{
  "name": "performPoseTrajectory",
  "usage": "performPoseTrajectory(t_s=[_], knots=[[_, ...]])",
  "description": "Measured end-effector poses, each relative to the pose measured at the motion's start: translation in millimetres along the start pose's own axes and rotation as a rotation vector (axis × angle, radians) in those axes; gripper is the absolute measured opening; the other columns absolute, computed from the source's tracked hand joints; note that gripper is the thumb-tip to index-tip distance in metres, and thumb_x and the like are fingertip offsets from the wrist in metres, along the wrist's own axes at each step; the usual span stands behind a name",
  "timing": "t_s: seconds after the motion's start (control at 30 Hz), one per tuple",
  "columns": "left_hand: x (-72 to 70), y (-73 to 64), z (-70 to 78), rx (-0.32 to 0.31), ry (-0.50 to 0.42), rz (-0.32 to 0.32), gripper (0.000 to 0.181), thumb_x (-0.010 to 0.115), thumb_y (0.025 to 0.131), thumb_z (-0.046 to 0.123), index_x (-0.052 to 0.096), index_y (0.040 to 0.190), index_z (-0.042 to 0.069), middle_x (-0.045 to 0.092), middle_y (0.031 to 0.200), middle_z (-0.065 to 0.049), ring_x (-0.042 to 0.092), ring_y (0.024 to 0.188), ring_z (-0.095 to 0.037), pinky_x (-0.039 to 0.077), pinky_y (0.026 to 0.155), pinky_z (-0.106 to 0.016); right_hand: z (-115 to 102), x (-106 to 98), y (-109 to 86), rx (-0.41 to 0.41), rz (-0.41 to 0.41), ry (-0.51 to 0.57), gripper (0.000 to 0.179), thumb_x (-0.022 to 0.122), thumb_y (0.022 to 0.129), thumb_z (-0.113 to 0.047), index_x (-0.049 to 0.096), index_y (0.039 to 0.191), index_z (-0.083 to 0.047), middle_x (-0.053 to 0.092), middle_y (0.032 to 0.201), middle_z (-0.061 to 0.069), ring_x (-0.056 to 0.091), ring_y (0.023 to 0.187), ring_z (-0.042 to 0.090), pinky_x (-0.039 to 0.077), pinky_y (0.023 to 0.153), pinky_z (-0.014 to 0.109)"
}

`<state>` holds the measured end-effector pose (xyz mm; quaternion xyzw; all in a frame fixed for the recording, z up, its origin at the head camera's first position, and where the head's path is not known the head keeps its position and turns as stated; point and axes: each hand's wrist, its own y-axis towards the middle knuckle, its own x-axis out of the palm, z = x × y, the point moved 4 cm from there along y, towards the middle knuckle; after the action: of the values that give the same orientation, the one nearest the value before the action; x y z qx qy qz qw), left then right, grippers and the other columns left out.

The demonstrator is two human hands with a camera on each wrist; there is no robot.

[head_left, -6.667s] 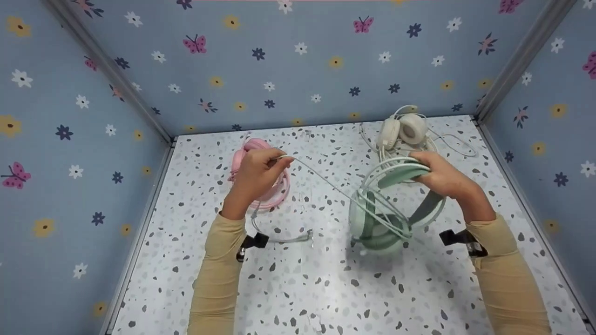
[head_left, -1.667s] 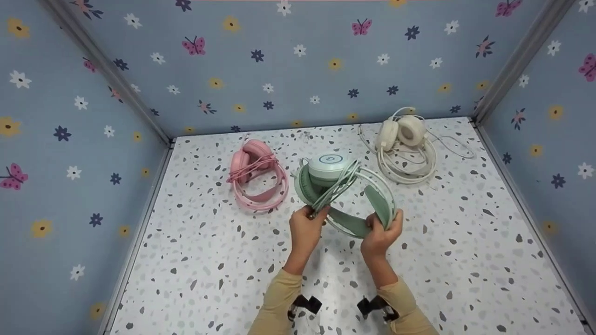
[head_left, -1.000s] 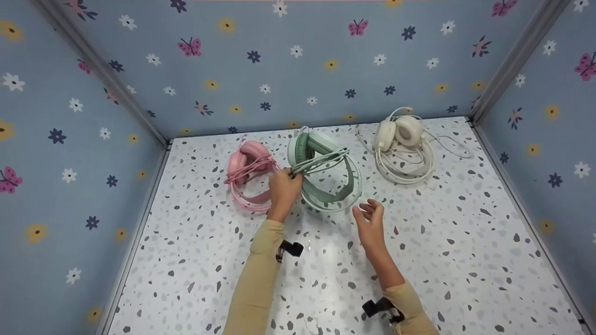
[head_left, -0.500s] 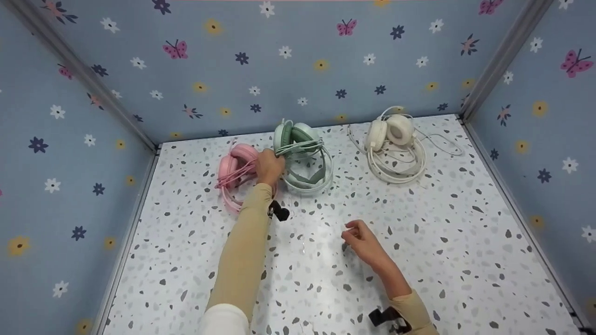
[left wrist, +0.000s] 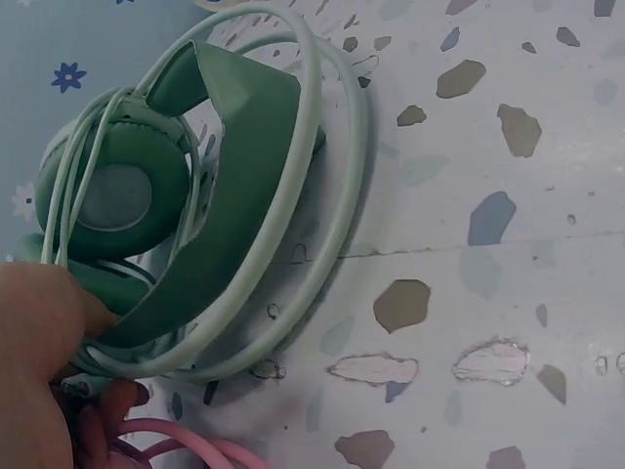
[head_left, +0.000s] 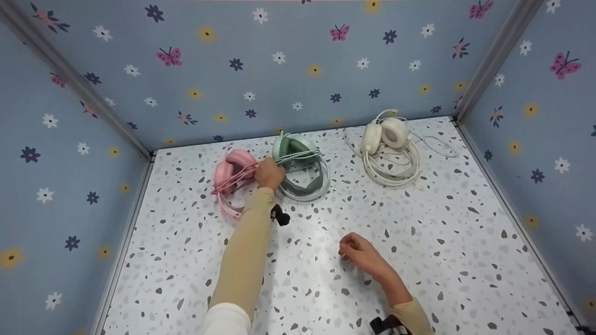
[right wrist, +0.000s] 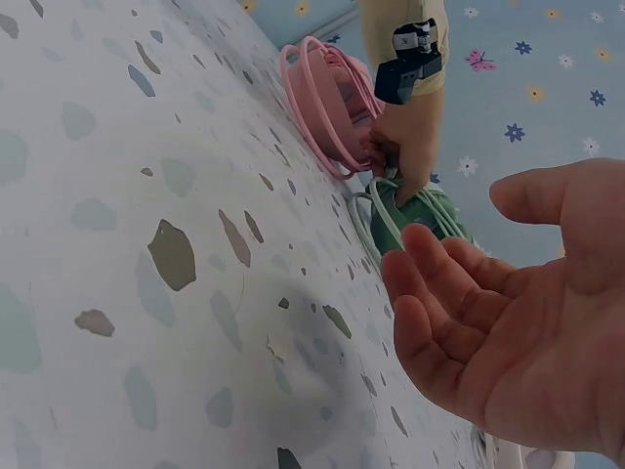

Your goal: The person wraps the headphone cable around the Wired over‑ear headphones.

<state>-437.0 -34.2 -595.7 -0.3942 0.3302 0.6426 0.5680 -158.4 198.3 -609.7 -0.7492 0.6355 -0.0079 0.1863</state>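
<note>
Green headphones (head_left: 303, 190), their cable wound round the ear cups, lie at the back of the table. My left hand (head_left: 270, 173) grips them at their left side; the left wrist view shows a small plug (left wrist: 83, 386) by the fingers and the dark green headband pad (left wrist: 244, 147) beyond. What lies under the palm is hidden. Close on the left sit pink headphones (head_left: 223, 176), partly covered by my left arm and hand. My right hand (head_left: 363, 253) hovers over the table's middle, fingers loosely bent, holding nothing; the right wrist view shows its bare palm (right wrist: 527, 371).
White headphones (head_left: 371, 138) with a coiled cable lie at the back right, a loose cable loop (head_left: 437, 145) trailing rightward. Blue flowered walls (head_left: 298, 56) enclose the speckled table (head_left: 326, 298) at the back and both sides.
The green headphones were held up by both hands, their cable stretched, then wound; they were lowered beside the pink ones. The right hand let go and drew back toward the front; the left kept hold.
</note>
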Motion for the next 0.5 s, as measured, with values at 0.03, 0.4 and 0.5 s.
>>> performPoseTrajectory(t_s=[0.03,0.4,0.5], knots=[[-0.8,-0.7,0.8,0.006,0.018,-0.003,0.018,0.062,0.086,0.019,0.070,0.091,0.003,0.068,0.090,-0.015,0.065,0.081,-0.031,0.052,0.066,-0.048,0,0,-0.4,0.003,-0.001,0.003,0.021,0.056,0.098,-0.019,0.056,0.109,-0.001,0.063,0.093,0.013,0.062,0.088,0.030,0.049,0.082,0.047],[-25.8,-27.4,7.4,0.033,0.089,0.021,0.026,0.063,0.086,0.024,0.067,0.099,0.002,0.067,0.094,-0.017,0.066,0.086,-0.034,0.052,0.066,-0.050,6,7,0.1,-0.009,-0.032,-0.014,0.026,0.054,0.100,-0.022,0.056,0.108,0.003,0.065,0.092,0.016,0.062,0.086,0.030,0.049,0.079,0.047],[-42.0,-52.9,8.0,0.047,0.045,0.061,0.030,0.066,0.087,0.028,0.066,0.100,0.001,0.066,0.095,-0.019,0.065,0.086,-0.038,0.050,0.065,-0.053,5,8,0.1,-0.006,-0.032,-0.022,0.026,0.054,0.099,-0.022,0.057,0.108,0.003,0.065,0.091,0.014,0.062,0.085,0.030,0.049,0.078,0.045]])
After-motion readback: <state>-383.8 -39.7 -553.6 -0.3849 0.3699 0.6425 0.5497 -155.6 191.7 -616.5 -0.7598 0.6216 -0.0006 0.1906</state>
